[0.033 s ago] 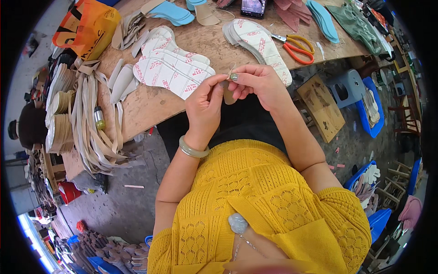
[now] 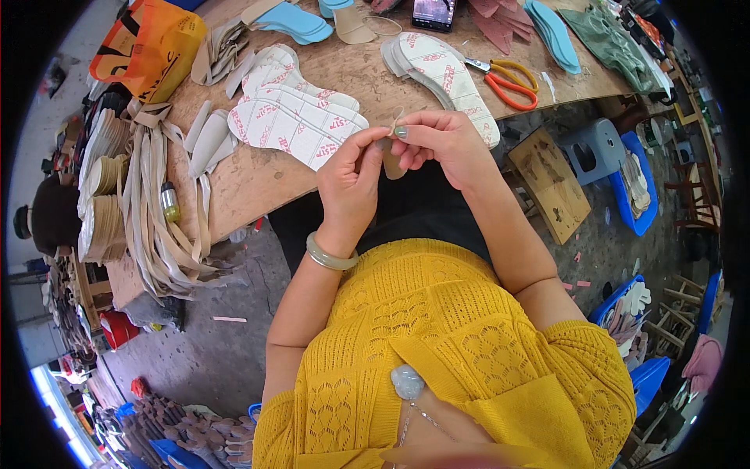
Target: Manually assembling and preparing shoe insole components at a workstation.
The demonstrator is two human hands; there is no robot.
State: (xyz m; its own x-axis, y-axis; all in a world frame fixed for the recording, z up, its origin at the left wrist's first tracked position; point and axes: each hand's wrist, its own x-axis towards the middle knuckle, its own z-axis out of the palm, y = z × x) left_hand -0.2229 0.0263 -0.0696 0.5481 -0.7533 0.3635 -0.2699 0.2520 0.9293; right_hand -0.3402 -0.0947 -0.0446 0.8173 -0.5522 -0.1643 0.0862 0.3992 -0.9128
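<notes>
Just off the table's front edge, my left hand [image 2: 348, 178] and my right hand [image 2: 453, 146] meet, fingertips pinched together. Between them is a small beige strip [image 2: 394, 167] whose lower end hangs below the fingers; a thin loop rises above the fingertips. My fingers hide most of the strip, so its exact kind is unclear. White insole-shaped pieces with red print [image 2: 293, 125] lie in a pile beyond my left hand. Past my right hand, another stack of these insole pieces [image 2: 449, 74] rests near scissors with orange and yellow handles [image 2: 512, 84].
On the wooden table [image 2: 226, 184] are blue insoles [image 2: 551, 35], a phone [image 2: 433, 14] and an orange bag [image 2: 148, 51]. Long beige strips [image 2: 148, 203] hang over the left edge beside a small bottle [image 2: 169, 202]. A wooden stool [image 2: 549, 186] and blue bin [image 2: 639, 191] stand at right.
</notes>
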